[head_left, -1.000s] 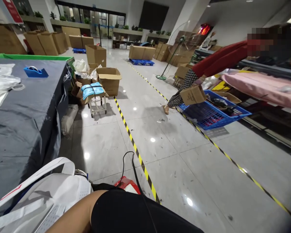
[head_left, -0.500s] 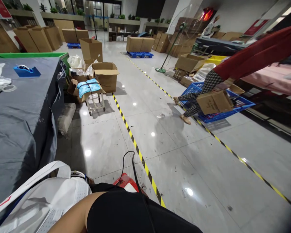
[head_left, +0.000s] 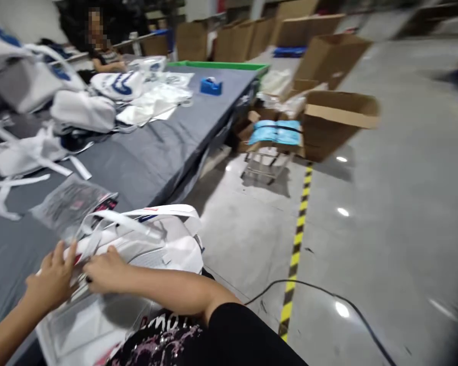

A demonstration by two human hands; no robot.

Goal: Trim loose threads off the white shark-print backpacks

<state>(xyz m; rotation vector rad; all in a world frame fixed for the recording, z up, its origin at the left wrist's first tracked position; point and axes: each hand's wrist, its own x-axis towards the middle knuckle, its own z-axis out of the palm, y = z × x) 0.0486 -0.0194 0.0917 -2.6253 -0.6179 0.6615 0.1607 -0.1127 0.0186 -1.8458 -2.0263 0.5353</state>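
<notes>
A white bag [head_left: 183, 249] with straps lies at the table's edge in front of my body. My left hand [head_left: 52, 279] rests against its left side, fingers stretched out and slightly spread. Just to the right, my right hand [head_left: 105, 269] has its fingers curled in and pressed on the bag's edge; a small dark spot shows at the fingertips, too blurred to name. A white strap [head_left: 130, 221] arches over the top of the bag. Behind my left hand lies a clear plastic packet [head_left: 74, 203] with dark and red contents.
More white bags [head_left: 84, 109] are piled on the grey-covered table [head_left: 152, 157], with a blue tape dispenser [head_left: 211, 86] farther back. A person [head_left: 105, 56] is beyond the table. Cardboard boxes [head_left: 336, 114], a small stool [head_left: 269, 165] and a black cable [head_left: 328, 292] are on the right.
My view has swung left, from the floor and aisle to the table. Both hands now show at the white bag. A co-worker at a blue crate has left the view.
</notes>
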